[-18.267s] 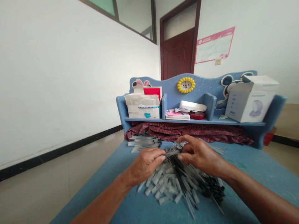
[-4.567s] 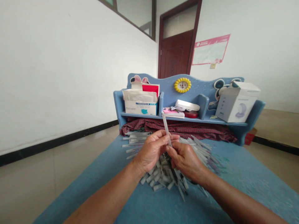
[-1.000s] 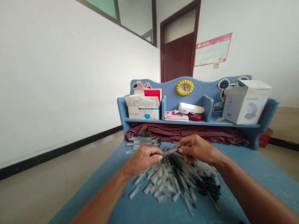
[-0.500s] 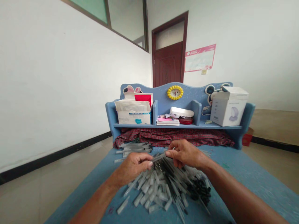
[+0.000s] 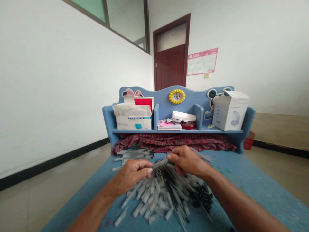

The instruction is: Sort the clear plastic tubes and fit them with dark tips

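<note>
Where two hands (image 5: 132,175) (image 5: 185,160), one tube (image 5: 159,163).

Two hands (image 5: 134,175) (image 5: 187,161), one held tube (image 5: 159,163), one clock (image 5: 177,96)

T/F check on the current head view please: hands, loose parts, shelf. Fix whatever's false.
1. The left hand and right hand hold one translucent tube between them. True.
2. The clustered black pieces lie left of the short pale pieces. False: the black pieces are to their right.
3. The white box with a crescent picture stands at the right end of the shelf. True.
4. The checked cloth covers the pale pieces. False: the checked cloth lies below the shelf, at the back of the table.
5. The yellow-rimmed clock is above the shelf. True.
</note>
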`<state>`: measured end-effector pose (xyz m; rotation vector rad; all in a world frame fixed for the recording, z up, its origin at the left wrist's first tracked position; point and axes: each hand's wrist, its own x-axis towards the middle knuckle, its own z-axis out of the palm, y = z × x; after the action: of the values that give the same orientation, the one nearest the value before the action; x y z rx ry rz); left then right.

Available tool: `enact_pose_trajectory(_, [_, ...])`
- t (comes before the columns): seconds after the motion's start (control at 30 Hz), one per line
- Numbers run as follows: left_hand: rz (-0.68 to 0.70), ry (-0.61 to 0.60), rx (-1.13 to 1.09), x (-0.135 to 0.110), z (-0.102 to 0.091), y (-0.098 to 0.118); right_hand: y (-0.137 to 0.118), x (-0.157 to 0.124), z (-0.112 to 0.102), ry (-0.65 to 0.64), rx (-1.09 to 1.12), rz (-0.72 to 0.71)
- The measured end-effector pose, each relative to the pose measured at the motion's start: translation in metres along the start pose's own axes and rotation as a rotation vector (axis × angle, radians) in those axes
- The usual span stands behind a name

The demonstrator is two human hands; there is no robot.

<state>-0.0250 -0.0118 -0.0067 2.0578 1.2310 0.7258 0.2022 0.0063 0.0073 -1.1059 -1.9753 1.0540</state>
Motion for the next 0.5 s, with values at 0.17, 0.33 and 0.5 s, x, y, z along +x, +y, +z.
enact_pose_trajectory(0.17, [-0.030,-0.002,-0.008,0.0013,-0.0002,-0.0023,0.0015,-0.0010,-0.0009,-0.038,0.066,-0.011])
enact_pose_trajectory(0.33, [-0.044,-0.016,-0.033,0.0010,0.0009,-0.0022,0.0034,0.0000,0.0013,0.005,-0.026,0.007])
enact_pose_trajectory(0.5, [-0.053,-0.025,-0.079,-0.0012,0.0039,-0.0008,-0.0009,-0.0031,0.0011,-0.042,0.067,0.038])
